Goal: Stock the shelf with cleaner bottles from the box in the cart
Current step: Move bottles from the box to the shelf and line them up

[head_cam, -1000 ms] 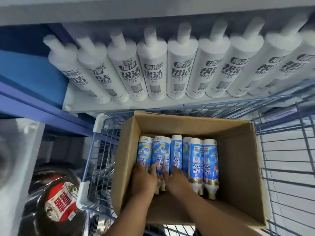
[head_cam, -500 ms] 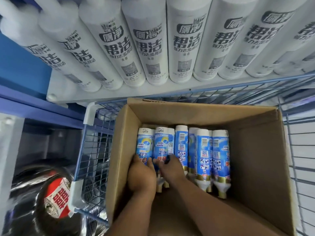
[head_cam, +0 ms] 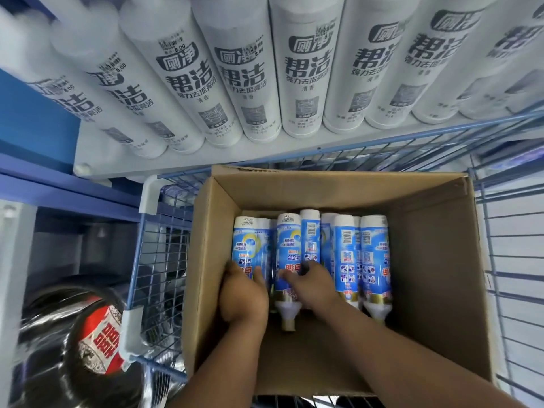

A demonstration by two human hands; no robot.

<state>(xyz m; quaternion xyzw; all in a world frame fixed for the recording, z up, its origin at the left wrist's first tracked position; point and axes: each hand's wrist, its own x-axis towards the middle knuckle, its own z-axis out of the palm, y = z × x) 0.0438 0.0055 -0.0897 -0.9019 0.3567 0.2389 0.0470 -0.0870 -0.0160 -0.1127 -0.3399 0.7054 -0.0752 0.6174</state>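
Observation:
An open cardboard box stands in a blue wire cart. Several blue-and-white cleaner bottles lie side by side in the box's left half, necks toward me. My left hand wraps the leftmost bottle near its neck. My right hand lies over the second bottle, fingers curled around its lower body; that bottle's white neck sticks out below the hand. The box's right half is bare cardboard.
A white shelf just beyond the cart carries a tight row of white cleaner bottles. Blue shelf framing runs at left. Below left lies a dark shiny pot with a red label.
The camera has leaned in closer to the box and shelf. Both hands have slid further up onto the two leftmost bottles and closed around them.

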